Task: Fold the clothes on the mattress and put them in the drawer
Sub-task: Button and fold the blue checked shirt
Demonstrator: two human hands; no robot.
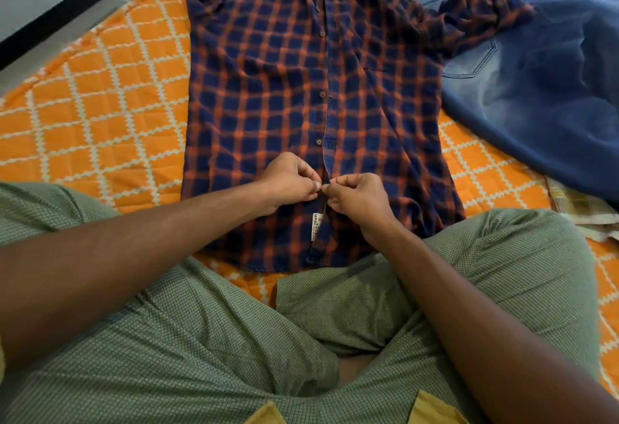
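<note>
A navy and orange plaid shirt lies flat, front up, on the orange quilted mattress, collar at the far end. Its button placket runs down the middle, with three buttons visible above my hands. My left hand and my right hand meet at the placket near the hem. Both pinch the shirt's front edges there, fingertips touching each other. A small white label shows just below my hands.
Blue jeans lie spread at the right, under the shirt's right sleeve. A pale checked cloth sits at the right edge below the jeans. My crossed legs in green shorts fill the foreground. Grey floor lies beyond the mattress at upper left.
</note>
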